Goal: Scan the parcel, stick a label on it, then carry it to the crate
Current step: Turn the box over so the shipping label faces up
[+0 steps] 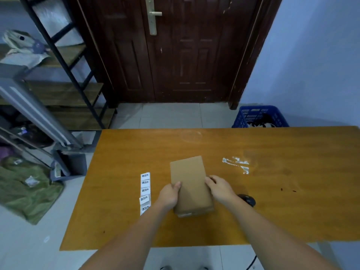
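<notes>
A plain brown cardboard parcel (pixel 190 180) lies on the orange wooden table (pixel 272 191), its long side running away from me. My left hand (pixel 169 194) grips its left edge with the thumb on top. On the right edge my right hand (pixel 221 189) holds it the same way. A strip of white printed labels (pixel 145 190) lies on the table just left of the parcel. A black scanner (pixel 247 199) rests on the table behind my right wrist, partly hidden. The blue plastic crate (pixel 259 114) stands on the floor beyond the table's far right edge.
A dark wooden door (pixel 175 55) is closed straight ahead. Metal shelving (pixel 58 84) stands at the left, with a green bag (pixel 25 190) and a grey bin (pixel 68 164) on the floor. Torn white sticker residue (pixel 236 163) marks the table right of the parcel.
</notes>
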A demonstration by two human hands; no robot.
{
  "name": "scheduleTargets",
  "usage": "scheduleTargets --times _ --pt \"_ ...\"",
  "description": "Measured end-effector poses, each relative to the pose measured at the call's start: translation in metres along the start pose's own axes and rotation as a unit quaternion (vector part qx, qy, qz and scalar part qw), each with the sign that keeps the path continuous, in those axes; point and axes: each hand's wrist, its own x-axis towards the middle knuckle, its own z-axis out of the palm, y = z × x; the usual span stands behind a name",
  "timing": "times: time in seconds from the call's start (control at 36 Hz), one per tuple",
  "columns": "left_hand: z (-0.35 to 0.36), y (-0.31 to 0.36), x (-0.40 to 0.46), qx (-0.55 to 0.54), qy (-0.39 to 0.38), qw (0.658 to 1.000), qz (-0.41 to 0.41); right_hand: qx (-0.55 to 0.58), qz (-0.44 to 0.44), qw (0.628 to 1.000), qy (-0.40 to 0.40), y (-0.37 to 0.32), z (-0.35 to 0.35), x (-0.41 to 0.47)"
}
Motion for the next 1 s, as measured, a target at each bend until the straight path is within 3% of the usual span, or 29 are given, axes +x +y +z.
scheduleTargets --times 0.22,0.36,0.42,0.53,0.58,0.64,0.75,0.86,0.94,1.0 --pt "-0.038 0.011 -0.011 -0.193 -0.058 0.980 -0.004 0.157 0.017 0.987 0.024 -0.005 -0.043 -0.003" --pt "-0.042 0.020 -0.021 -0.255 -0.073 0.964 -0.009 0.265 0.093 0.958 -0.050 -0.006 -0.036 -0.002" --pt "-0.040 0.021 -0.022 -0.268 -0.079 0.960 -0.015 0.334 0.136 0.928 -0.090 -0.006 -0.031 -0.004" --pt "-0.030 0.022 -0.026 -0.300 -0.090 0.949 -0.027 0.502 0.182 0.816 -0.220 -0.012 -0.025 -0.018" --pt "-0.022 0.024 -0.030 -0.297 -0.094 0.950 -0.026 0.545 0.182 0.782 -0.241 -0.019 -0.024 -0.025" --pt "-0.018 0.025 -0.033 -0.274 -0.080 0.958 -0.022 0.547 0.168 0.787 -0.228 -0.024 -0.022 -0.028" --pt "-0.019 0.028 -0.032 -0.198 -0.028 0.980 0.007 0.473 0.126 0.855 -0.173 -0.028 -0.027 -0.027" --pt "-0.029 0.045 -0.032 -0.164 0.128 0.977 0.047 0.348 0.082 0.925 -0.130 -0.032 -0.037 -0.027" --pt "-0.033 0.067 -0.037 -0.222 0.103 0.969 0.045 0.279 0.043 0.953 -0.113 -0.044 -0.040 -0.037" --pt "-0.033 0.079 -0.042 -0.178 0.069 0.980 0.049 0.257 0.021 0.961 -0.099 -0.049 -0.039 -0.038"
